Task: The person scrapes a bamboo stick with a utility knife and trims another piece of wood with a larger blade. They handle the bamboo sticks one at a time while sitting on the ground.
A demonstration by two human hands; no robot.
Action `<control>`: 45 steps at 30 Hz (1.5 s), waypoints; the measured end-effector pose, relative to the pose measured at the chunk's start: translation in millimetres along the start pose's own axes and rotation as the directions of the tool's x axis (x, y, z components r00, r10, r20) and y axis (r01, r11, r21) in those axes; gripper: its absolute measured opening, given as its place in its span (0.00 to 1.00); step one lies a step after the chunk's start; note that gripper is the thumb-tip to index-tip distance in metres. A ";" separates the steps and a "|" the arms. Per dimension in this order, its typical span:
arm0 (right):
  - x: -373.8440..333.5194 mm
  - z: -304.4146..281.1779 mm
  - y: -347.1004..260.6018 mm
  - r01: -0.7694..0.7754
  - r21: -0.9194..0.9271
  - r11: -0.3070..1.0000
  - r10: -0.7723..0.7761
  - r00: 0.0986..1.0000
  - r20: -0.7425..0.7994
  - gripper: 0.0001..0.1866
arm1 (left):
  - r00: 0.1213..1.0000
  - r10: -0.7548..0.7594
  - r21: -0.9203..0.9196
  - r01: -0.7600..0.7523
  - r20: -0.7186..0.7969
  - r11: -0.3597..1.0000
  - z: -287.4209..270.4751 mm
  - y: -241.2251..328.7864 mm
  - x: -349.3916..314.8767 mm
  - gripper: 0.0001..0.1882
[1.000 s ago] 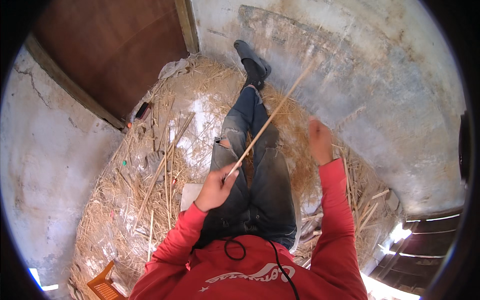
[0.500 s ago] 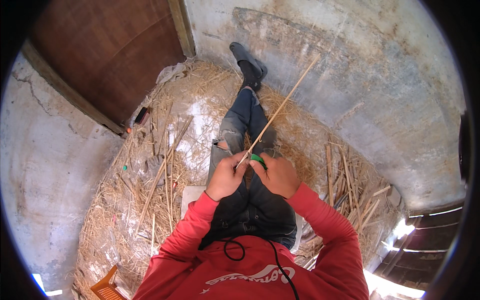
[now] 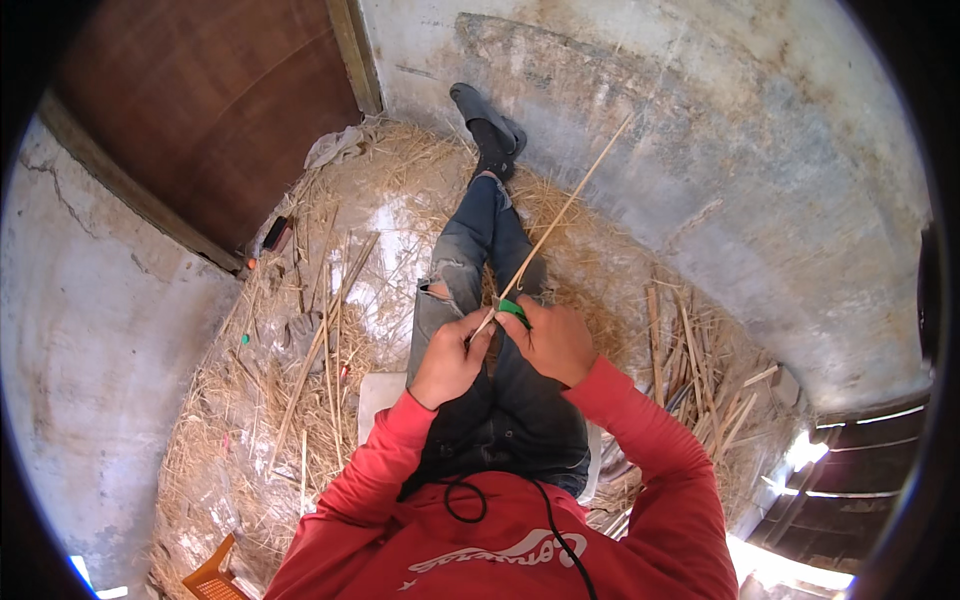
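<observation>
Stick: a long thin pale stick [image 3: 560,215] runs from the two hands at the frame's middle up toward the upper right, its far end near the concrete wall [image 3: 720,150]; it slants over the lap, which seems to leave its length free to work along.
Left hand: the left hand [image 3: 450,358] is closed around the stick's near end, apparently to steady it.
Right hand: the right hand [image 3: 552,340] is curled shut on a green-handled tool [image 3: 513,310], held against the stick just beside the left hand; its blade is hidden.
Legs: jeans [image 3: 480,260] stretch toward the top centre, ending in a dark shoe [image 3: 485,110].
Floor: straw [image 3: 250,400] and split sticks lie all around, with a bundle of cut sticks [image 3: 700,370] at right.
Containers: only an orange crate corner [image 3: 215,580] shows at lower left; its contents cannot be seen.
Door: brown wooden door [image 3: 210,110], upper left.
</observation>
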State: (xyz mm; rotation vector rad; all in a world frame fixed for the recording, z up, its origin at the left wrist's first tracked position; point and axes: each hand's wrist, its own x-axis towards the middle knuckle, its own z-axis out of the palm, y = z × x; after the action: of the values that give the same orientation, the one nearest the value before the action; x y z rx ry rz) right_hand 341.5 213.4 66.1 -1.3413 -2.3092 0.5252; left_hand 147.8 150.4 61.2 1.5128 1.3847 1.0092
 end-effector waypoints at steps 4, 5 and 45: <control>37.5 -31.2 39.9 -0.270 0.107 0.957 0.286 0.941 -0.183 0.29 | 0.999 0.050 0.040 -0.050 -0.013 0.998 0.4 -6.5 -14.5 0.17; 41.0 -39.8 63.8 -0.305 0.098 0.947 0.320 0.916 -0.241 0.31 | 0.998 0.064 0.053 -0.064 0.003 0.997 2.7 -11.2 -19.9 0.17; -23.5 20.0 -6.4 0.021 0.019 1.000 -0.021 1.000 -0.013 0.24 | 0.953 -0.112 -0.274 0.192 0.282 0.942 -10.0 -33.2 -4.0 0.18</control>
State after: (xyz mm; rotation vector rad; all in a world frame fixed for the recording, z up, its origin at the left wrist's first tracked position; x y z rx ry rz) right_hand 336.9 187.6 48.7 -1.3067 -2.2998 0.5292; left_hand 127.2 148.6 33.1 1.2416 1.0880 0.8424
